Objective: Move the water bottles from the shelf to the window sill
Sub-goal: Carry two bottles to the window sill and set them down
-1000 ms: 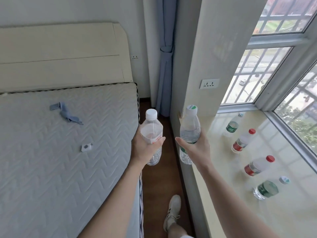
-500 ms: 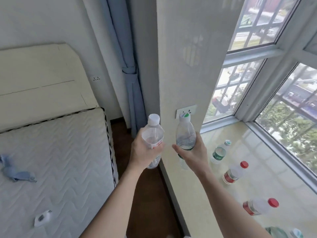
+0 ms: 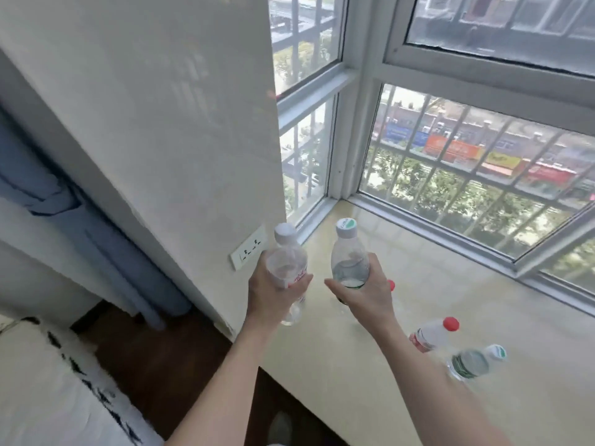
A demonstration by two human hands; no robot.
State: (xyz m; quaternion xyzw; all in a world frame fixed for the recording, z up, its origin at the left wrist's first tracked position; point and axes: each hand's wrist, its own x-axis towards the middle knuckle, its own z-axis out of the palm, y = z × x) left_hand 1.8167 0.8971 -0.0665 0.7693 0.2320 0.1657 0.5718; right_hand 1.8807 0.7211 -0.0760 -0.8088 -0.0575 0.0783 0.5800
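Delivery is in hand: a white-capped bottle [image 3: 286, 262] is gripped by the left hand [image 3: 273, 296], a green-capped bottle [image 3: 349, 255] by the right hand [image 3: 365, 296], apparently just over the window sill [image 3: 428, 278]. Upright placement ahead of the hands is called for next.

Bare forearms [image 3: 225, 391], pale shoe [image 3: 280, 425] — blurred

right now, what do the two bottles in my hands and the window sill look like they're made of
left-hand bottle: thin clear plastic, glossy; you can see through it, and the cap looks like opaque white plastic.
right-hand bottle: the same kind of clear plastic, with a white and green cap.
window sill: pale beige and polished, probably stone or tile; it mirrors the window light.
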